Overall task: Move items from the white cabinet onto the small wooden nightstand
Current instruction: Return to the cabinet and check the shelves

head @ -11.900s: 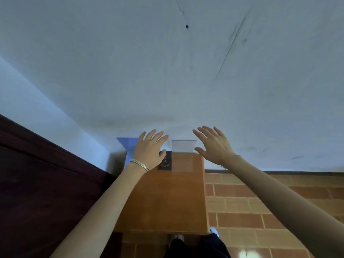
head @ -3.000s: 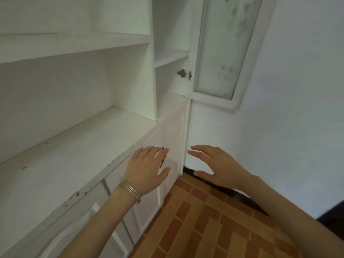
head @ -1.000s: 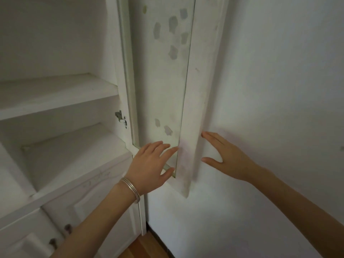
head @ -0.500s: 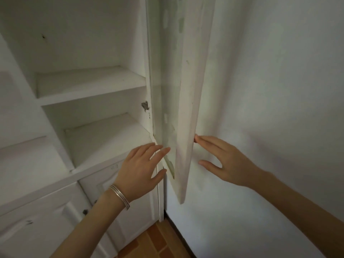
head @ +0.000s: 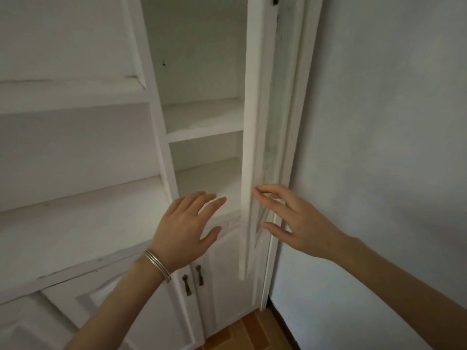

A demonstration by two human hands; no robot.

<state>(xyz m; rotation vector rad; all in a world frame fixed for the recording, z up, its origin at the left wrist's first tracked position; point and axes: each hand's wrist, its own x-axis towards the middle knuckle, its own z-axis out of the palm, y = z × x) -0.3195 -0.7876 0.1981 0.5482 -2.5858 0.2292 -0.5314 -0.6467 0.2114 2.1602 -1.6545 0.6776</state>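
The white cabinet (head: 156,137) fills the left and middle of the view, and its visible shelves hold nothing. Its glass-paned door (head: 255,152) stands open, edge-on toward me. My left hand (head: 185,228), with a silver bangle on the wrist, hovers open in front of the lower shelf of the narrow right compartment (head: 209,183). My right hand (head: 290,221) is open, its fingertips against the door's outer face near the bottom edge. The wooden nightstand is out of view.
Two small lower cabinet doors with dark handles (head: 193,280) are shut below the shelves. A plain white wall (head: 379,147) stands close on the right. A strip of orange brick floor (head: 250,332) shows at the bottom.
The view has swung right and closer to the narrow compartment. The glass door now stands edge-on to me, with my right hand's fingertips against its outer face. Both hands stay empty.
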